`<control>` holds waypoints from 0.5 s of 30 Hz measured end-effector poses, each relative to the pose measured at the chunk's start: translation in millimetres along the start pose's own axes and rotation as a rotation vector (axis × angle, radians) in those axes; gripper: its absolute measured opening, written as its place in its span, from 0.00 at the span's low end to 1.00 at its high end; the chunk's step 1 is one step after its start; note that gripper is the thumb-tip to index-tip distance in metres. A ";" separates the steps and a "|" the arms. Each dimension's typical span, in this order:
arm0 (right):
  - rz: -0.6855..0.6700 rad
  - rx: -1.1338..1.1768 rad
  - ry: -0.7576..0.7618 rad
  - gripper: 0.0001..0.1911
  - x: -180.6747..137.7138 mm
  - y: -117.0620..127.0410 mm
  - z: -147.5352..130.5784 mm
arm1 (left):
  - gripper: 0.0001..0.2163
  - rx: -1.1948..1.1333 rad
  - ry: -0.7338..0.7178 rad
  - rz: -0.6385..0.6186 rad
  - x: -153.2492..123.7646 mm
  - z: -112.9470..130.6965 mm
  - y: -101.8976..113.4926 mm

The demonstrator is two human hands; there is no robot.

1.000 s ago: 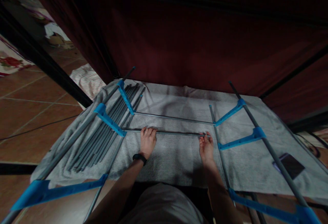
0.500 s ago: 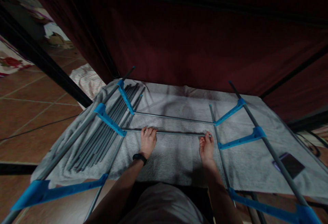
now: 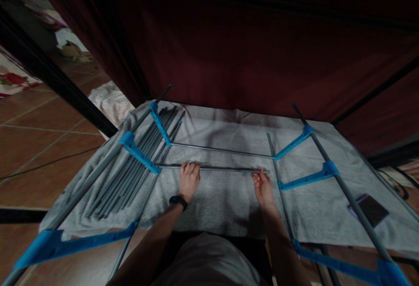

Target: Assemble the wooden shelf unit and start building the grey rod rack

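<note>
A thin grey metal tube (image 3: 225,170) runs crosswise in front of me. Its left end meets a blue plastic bracket (image 3: 140,152) on the left frame; the right end stops short of the right frame's blue bracket (image 3: 304,178). My left hand (image 3: 190,179) is wrapped over the tube near its left end. With fingertips closed, my right hand (image 3: 262,185) pinches the tube just inside its right end. Behind it, a second crosswise tube (image 3: 222,149) links the two frames. Both frames have long grey side poles (image 3: 352,201).
A bundle of loose grey tubes (image 3: 131,172) lies at left on a grey blanket (image 3: 229,207). A dark flat phone-like device (image 3: 369,209) rests at right, under a pole. Dark red fabric (image 3: 235,63) hangs behind. Tiled floor (image 3: 49,124) shows at left.
My right hand has shifted slightly left along the tube, leaving its right end exposed. My left hand keeps the same hold.
</note>
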State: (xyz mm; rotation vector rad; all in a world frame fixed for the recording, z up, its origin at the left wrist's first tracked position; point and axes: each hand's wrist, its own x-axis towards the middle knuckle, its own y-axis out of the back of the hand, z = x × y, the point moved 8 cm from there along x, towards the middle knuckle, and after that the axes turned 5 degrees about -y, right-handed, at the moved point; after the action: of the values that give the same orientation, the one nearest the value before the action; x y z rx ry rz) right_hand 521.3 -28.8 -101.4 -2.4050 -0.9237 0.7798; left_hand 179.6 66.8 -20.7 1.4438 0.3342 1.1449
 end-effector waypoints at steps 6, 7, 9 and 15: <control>0.020 0.023 0.027 0.13 2.7 5.6 2.0 | 0.15 0.001 -0.017 0.012 -0.6 1.4 -0.7; 0.017 0.023 0.041 0.13 3.4 6.8 1.9 | 0.15 -0.001 -0.016 0.013 -0.8 1.2 -0.9; 0.005 0.022 0.072 0.12 4.8 8.6 1.2 | 0.15 -0.003 -0.012 0.014 -1.0 0.2 -1.8; 0.016 0.040 0.081 0.09 7.8 13.3 2.3 | 0.15 -0.008 0.007 0.021 -1.5 -3.5 -4.1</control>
State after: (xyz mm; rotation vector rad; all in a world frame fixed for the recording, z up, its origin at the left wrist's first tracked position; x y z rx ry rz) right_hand 530.7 -31.8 -113.5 -2.3931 -0.8502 0.6947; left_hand 177.8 68.8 -25.7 1.4396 0.3194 1.1668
